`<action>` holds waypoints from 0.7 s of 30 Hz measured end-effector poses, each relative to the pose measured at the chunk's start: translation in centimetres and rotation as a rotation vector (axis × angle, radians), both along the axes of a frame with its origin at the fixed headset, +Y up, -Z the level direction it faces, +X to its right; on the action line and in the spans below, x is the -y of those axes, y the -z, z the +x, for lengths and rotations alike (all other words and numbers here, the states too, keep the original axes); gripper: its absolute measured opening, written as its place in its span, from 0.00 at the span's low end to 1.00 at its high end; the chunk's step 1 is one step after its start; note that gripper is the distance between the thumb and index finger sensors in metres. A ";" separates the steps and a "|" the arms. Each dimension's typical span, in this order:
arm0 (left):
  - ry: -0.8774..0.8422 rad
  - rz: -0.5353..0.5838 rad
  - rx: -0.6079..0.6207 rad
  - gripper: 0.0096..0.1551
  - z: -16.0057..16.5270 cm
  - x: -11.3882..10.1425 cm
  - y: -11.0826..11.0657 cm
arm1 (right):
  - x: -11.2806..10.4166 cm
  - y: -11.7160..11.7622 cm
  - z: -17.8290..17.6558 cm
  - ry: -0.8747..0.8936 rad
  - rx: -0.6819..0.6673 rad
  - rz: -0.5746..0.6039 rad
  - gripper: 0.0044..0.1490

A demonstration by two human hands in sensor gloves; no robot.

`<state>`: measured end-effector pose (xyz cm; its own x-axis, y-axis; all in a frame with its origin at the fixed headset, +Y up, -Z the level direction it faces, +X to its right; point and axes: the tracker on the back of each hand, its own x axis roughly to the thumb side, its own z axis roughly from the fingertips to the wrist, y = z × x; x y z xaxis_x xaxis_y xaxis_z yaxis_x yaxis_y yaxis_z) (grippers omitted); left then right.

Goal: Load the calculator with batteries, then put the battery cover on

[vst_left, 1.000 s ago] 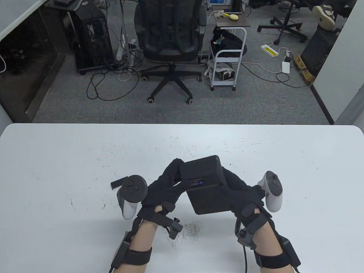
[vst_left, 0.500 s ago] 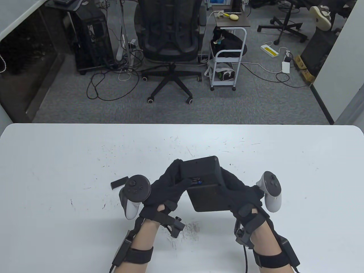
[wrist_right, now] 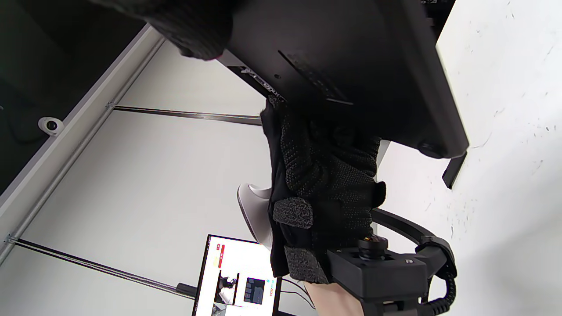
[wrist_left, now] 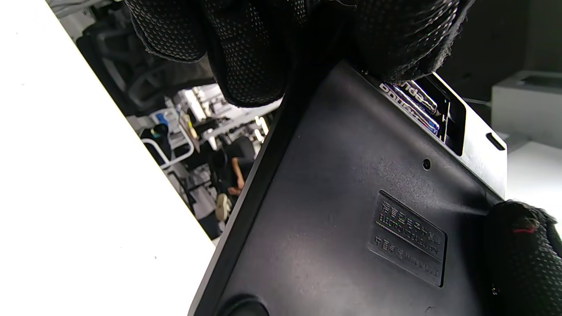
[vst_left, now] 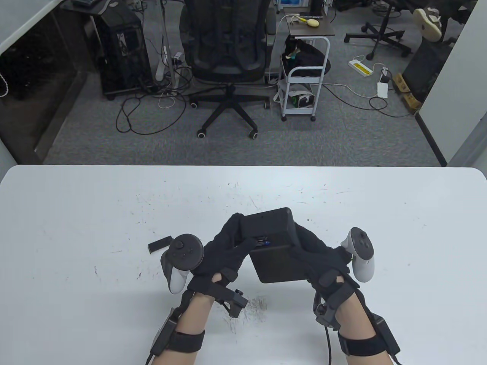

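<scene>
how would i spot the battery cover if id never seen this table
Start at the white table and find the left hand, gripping the black calculator. Just left of that hand's tracker lies the battery cover, flat on the table. It is the only loose piece there: a small black strip nobody touches.

bright, even overhead light, soft shadows on the table [vst_left: 95, 213], wide-angle bending at edges, close wrist views slightly blurred.

Grey carpet floor [vst_left: 335, 140] holds a black office chair [vst_left: 227, 57] beside a white cart [vst_left: 302, 81].
</scene>
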<state>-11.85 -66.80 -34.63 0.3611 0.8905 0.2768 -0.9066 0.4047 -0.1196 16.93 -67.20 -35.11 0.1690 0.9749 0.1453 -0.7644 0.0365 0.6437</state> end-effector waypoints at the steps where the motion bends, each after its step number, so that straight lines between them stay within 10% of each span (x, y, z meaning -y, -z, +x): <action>1: 0.002 -0.001 0.000 0.50 0.0 0.0 0.0 | 0.0 0.0 0.0 0.006 -0.003 -0.004 0.40; 21: 0.417 0.055 -0.111 0.47 -2.7 -3.5 0.1 | 0.1 0.6 1.8 0.100 0.004 -0.047 0.39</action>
